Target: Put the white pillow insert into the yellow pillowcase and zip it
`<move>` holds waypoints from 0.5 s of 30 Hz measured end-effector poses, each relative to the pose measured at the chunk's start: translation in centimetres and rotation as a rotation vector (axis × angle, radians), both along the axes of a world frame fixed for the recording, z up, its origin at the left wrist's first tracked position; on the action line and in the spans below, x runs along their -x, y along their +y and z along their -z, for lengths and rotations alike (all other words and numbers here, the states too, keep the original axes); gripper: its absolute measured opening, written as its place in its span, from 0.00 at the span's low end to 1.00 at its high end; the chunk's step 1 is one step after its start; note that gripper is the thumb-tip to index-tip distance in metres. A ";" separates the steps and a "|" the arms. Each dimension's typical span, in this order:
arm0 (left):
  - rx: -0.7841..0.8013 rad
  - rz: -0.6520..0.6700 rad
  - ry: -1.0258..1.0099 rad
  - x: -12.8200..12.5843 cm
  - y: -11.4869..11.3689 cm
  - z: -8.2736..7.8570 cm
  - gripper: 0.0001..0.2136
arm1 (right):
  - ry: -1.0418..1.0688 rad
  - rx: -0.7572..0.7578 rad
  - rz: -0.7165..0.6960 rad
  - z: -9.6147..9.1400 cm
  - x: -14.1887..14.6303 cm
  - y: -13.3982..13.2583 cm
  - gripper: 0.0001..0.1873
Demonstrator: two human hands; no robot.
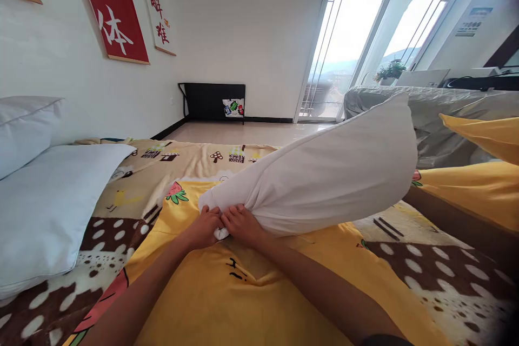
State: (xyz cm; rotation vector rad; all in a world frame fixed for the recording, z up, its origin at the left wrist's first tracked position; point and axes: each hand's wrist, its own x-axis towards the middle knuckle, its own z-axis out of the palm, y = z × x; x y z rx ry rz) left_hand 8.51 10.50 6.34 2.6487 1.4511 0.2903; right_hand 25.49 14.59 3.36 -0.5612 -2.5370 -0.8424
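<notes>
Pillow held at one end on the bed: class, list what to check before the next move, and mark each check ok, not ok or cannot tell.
1. Left hand grips the bunched end of the pillow: ok.
2. Right hand grips the same end: ok.
3. Far end is raised off the bedspread: ok.
4. Bed space to the left is free: not ok, spare pillows lie there.
5. Opening at the gripped end is shut: cannot tell, hands hide it.

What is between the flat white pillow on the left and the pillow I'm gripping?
Only bare patterned bedspread separates the flat pillow from the gripped pillow, in the head view.
</notes>
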 end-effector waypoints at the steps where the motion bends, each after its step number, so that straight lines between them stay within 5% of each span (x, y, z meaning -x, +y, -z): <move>1: -0.008 -0.012 -0.004 -0.1 -0.2 0.1 0.04 | 0.006 0.006 0.007 0.1 0.2 -0.1 0.08; 9: -0.100 -0.110 -0.032 0.4 -3.2 0.4 0.05 | -0.036 0.054 0.081 0.2 0.9 -0.2 0.10; 15: -0.239 -0.103 -0.118 1.0 -6.4 -2.9 0.20 | -0.032 0.061 0.089 -3.4 -0.4 1.4 0.06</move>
